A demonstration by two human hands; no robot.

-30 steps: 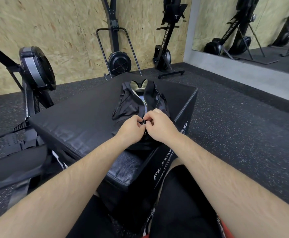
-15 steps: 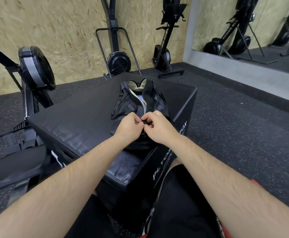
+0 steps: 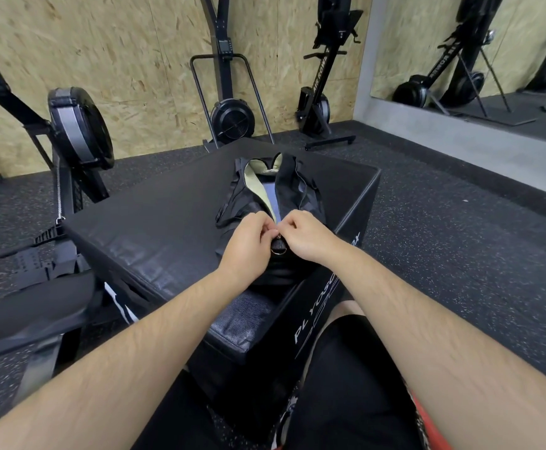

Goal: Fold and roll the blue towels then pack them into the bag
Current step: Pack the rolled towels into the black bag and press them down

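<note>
A black bag [image 3: 292,186] with a pale lining lies on a black padded box [image 3: 154,228], its zipper open along the top. A strip of blue towel [image 3: 271,199] shows inside the gap. My left hand [image 3: 249,238] and my right hand [image 3: 307,233] meet at the near end of the zipper, both pinching the bag's fabric and zipper there. A small metal ring [image 3: 279,251] hangs just below my fingers.
Rowing machines stand around: one at the left [image 3: 76,131], two against the chipboard wall [image 3: 232,115] [image 3: 320,102]. A mirror [image 3: 479,53] fills the right wall. Speckled rubber floor [image 3: 444,222] surrounds the box. My knees are at the box's near corner.
Both hands have stayed together at the near end of the zipper, shifting slightly away from me along the bag. The bag's opening looks about the same.
</note>
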